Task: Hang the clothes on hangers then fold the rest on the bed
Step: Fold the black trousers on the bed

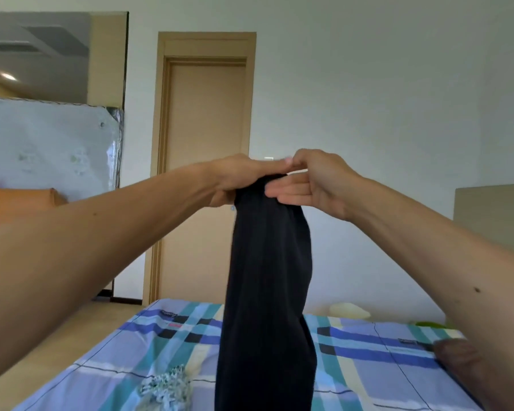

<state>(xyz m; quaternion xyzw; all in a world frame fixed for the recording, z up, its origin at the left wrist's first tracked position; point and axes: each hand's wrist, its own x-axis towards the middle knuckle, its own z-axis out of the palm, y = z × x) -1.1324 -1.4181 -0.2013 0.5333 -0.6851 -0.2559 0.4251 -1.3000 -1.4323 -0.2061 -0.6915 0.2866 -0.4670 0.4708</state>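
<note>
- Head view: we hold a black garment up in front of us. It hangs in a long narrow column from our hands down to the bed, and its lower end runs out of the bottom of the picture.
- Our left hand grips the garment's top edge, fingers curled round the fabric from the left.
- Our right hand meets it from the right. Its fingers lie fairly straight across the cloth with the thumb above, and it seems to pinch the same top edge.
- The two hands touch at the thumbs, so the top of the garment is bunched together.
- No hanger shows here, so we judge this piece is being doubled lengthwise for folding.
- To do that well, we match the two top corners exactly before letting the cloth down, and let its weight pull the creases straight.
- We then lower it flat onto a bare part of the plaid sheet, away from the small patterned cloth and the brown garment at the right edge.
- A closed door stands behind.
</note>
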